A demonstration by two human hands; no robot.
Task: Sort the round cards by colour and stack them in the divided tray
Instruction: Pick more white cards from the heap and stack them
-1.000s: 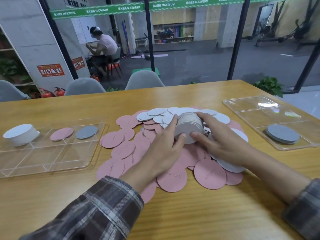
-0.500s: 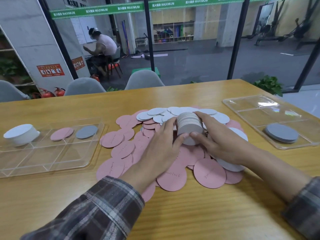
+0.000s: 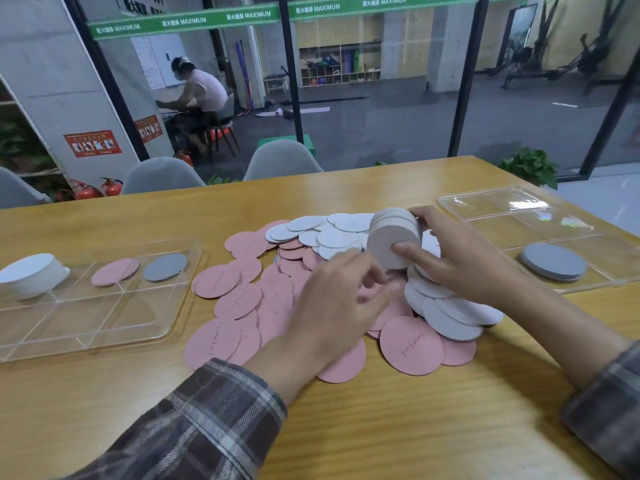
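While right fingers clamp white stack | left fingers loosely curled, empty | banner: MAXIMUM

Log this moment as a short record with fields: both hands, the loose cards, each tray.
right hand: grips held stack of white cards, turned on edge, above the pile
left hand: over the pile, blurred, fingers curled; grasp unclear
loose pile: pink cards mostly near and left, white cards far and right, overlapping on the table
left tray: far row holds white tray stack, pink tray cards, grey card, one compartment each
right tray: grey stack in a near compartment
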